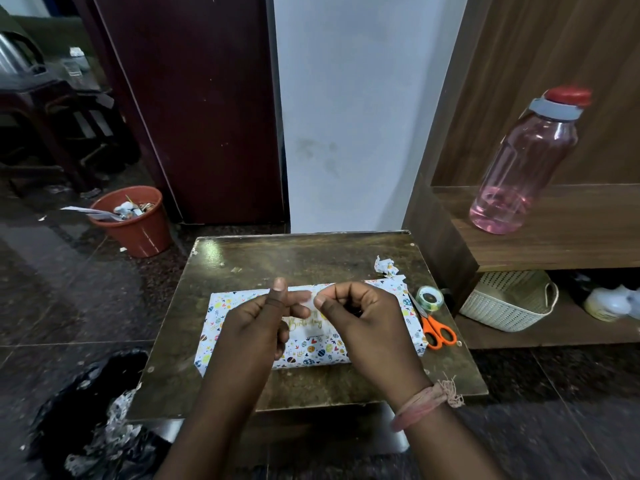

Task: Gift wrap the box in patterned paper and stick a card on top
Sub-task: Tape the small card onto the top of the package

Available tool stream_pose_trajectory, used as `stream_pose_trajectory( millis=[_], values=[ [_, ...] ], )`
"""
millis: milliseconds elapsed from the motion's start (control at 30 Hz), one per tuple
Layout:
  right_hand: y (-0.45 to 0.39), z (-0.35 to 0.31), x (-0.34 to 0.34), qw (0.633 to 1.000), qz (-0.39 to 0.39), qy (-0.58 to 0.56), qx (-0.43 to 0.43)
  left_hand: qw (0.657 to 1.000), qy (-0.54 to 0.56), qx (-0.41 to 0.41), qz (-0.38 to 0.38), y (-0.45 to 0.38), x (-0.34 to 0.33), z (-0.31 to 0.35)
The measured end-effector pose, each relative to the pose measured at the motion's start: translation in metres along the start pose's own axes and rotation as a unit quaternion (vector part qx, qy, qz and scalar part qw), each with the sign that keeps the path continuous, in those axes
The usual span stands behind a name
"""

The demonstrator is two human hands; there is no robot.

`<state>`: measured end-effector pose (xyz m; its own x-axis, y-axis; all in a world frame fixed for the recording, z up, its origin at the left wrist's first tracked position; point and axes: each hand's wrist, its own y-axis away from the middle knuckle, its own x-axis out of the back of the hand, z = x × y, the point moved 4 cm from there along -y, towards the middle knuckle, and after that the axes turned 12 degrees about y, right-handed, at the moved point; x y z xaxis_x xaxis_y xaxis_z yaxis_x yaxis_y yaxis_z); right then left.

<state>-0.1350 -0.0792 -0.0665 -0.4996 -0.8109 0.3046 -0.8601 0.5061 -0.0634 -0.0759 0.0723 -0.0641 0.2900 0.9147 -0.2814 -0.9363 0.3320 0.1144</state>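
The box, wrapped in white paper with small coloured patterns, lies flat on a small dark wooden table. A white card with gold "Birthday" lettering lies on top of the box, partly hidden by my hands. My left hand and my right hand are held together just above the box. Between their fingertips they pinch a small clear piece of tape.
A tape roll and orange-handled scissors lie at the table's right edge, with a crumpled paper scrap behind them. A red waste bin stands on the floor to the left. A pink bottle stands on the right shelf above a white basket.
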Motion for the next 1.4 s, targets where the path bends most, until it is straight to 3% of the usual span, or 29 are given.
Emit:
stream_pose_trajectory(
  millis=[100, 167, 300, 433, 567, 933, 1167, 1400],
  values=[
    [0.0, -0.002, -0.005, 1.0, 0.005, -0.01, -0.02, 0.994, 0.003, -0.023, 0.106, -0.007, 0.026, 0.003],
    [-0.001, -0.001, -0.008, 0.999, -0.01, -0.006, -0.053, 0.989, -0.003, -0.052, 0.137, -0.008, 0.038, 0.005],
    [0.001, 0.002, -0.019, 0.983, -0.086, -0.07, -0.148, 0.981, -0.099, -0.108, 0.124, -0.003, 0.033, 0.01],
    [0.005, -0.001, -0.031, 0.944, -0.17, -0.17, -0.225, 0.971, -0.169, -0.115, 0.122, -0.003, 0.026, 0.004],
    [0.004, 0.003, -0.032, 0.928, -0.194, -0.179, -0.262, 0.951, -0.243, -0.116, 0.151, -0.006, 0.031, -0.001],
    [0.003, 0.009, -0.035, 0.923, -0.18, -0.184, -0.285, 0.91, -0.36, -0.159, 0.132, -0.007, 0.03, -0.011],
    [0.003, 0.011, -0.032, 0.927, -0.166, -0.172, -0.287, 0.841, -0.501, -0.18, 0.1, -0.001, 0.018, -0.012],
    [0.003, 0.009, -0.031, 0.94, -0.159, -0.144, -0.265, 0.82, -0.53, -0.196, 0.093, 0.005, 0.015, -0.011]
  ],
)
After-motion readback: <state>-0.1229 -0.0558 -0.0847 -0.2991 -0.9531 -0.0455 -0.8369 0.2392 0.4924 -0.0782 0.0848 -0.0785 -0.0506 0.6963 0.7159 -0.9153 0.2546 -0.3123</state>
